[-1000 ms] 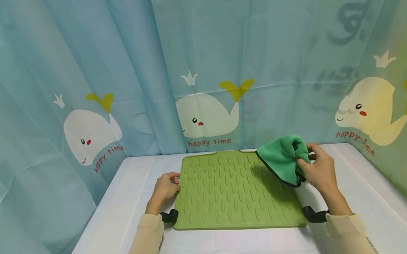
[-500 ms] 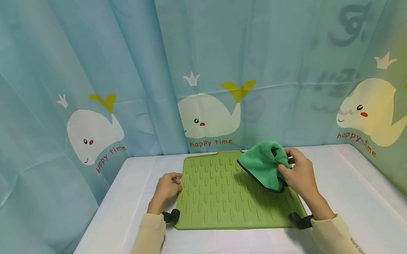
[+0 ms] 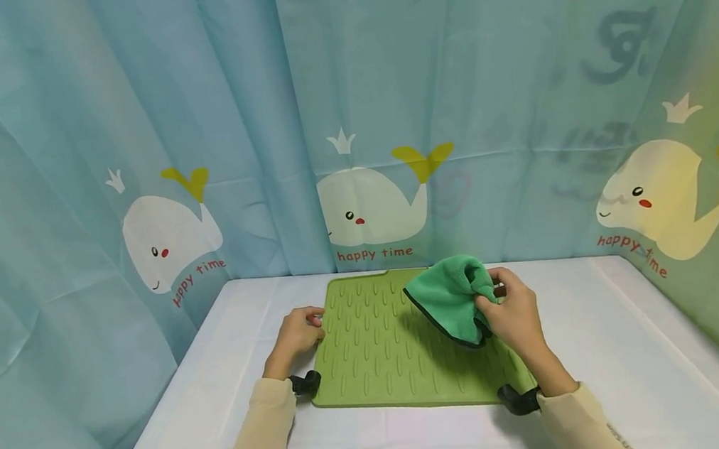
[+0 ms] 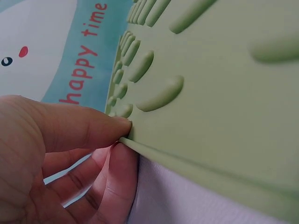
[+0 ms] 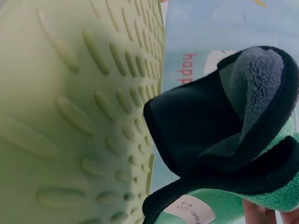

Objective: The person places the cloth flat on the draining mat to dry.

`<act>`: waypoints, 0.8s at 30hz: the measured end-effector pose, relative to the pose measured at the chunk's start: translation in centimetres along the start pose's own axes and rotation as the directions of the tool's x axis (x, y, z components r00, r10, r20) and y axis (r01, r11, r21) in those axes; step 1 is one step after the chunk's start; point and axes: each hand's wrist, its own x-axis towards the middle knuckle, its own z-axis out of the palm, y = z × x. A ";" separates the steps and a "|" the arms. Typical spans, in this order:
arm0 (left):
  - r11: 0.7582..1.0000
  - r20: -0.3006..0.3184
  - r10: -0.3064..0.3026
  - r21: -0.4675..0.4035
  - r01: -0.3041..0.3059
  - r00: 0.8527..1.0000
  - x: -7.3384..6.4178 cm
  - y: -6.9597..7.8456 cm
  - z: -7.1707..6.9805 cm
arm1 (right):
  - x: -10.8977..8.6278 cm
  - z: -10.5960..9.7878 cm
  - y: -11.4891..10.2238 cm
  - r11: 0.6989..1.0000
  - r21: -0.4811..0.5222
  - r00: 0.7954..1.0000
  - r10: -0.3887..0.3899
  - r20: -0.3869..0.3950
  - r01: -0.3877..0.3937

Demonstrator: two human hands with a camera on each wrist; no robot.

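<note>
Head view: I have the left hand [image 3: 297,332] on the left edge of a green rectangular mat with raised oblong ribs [image 3: 372,366]; mat lies flat on a white tabletop [image 3: 601,346]. Left wrist view has thumb above, fingers below, gap narrow, mat edge pinched between them. Right hand [image 3: 516,314] pinches a bunched green plush cloth with black trim [image 3: 445,295] at its right side, raised over the mat's right half, shadow below. Can't tell if its lowest edge touches. Right wrist view: a trimmed corner hangs near the mat's ribs. Ribbed surface runs uncovered from the cloth to the left hand. White tabletop margins on both sides and along the near edge; pale blue whale-print curtain [image 3: 371,59] bounds the far edge.
</note>
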 end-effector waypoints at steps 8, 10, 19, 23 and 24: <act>1.000 0.005 -0.005 0.005 0.005 1.000 -0.1 0.2 0.0 | -0.4 1.1 -1.0 0.999 0.037 0.998 0.036 -0.046 -0.034; 1.000 0.002 -0.005 0.011 0.005 1.000 -0.1 0.3 0.1 | -0.5 1.2 -1.3 0.999 0.043 0.998 0.033 -0.054 -0.030; 1.000 -0.007 -0.007 0.026 0.007 1.000 -0.2 0.3 0.2 | 0.7 2.6 -1.5 0.997 0.076 0.997 0.027 -0.069 -0.022; 0.999 -0.012 0.001 0.038 -0.001 1.000 -0.2 0.4 0.3 | 1.4 3.7 -1.7 0.994 0.102 0.997 0.041 -0.071 -0.034; 0.999 -0.013 0.004 0.042 -0.004 1.000 -0.2 0.4 0.3 | 1.5 4.0 -1.7 0.993 0.110 0.996 0.051 -0.071 -0.043</act>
